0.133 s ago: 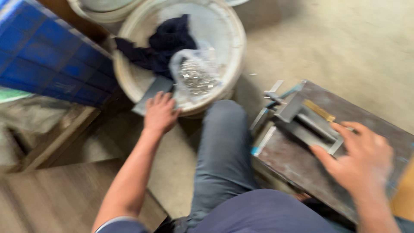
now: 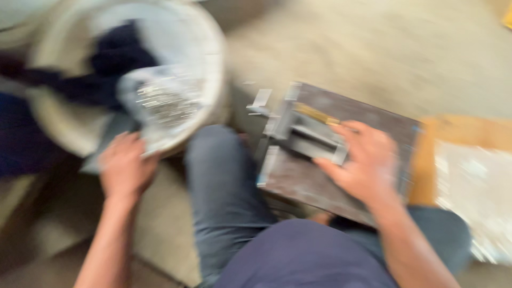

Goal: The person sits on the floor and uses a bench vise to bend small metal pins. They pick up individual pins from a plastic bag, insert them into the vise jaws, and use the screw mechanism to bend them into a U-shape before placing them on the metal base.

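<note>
Clear plastic bag of small metal parts, probably heavy and limp, best gripped at its neck: left hand touches it with fingers loosely curled, right hand spread on jig.

Soft, even daylight with faint shadows; heavy motion blur smears the whole view, worst at the left edge.

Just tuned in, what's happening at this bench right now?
A seated person is working with both bare hands; the picture is blurred. The left hand is at the near rim of a white bucket, beside a clear plastic bag of small shiny metal pieces that sits in it with a dark cloth. The right hand rests on a grey metal jig lying on a dark board. Whether either hand grips anything is unclear.
</note>
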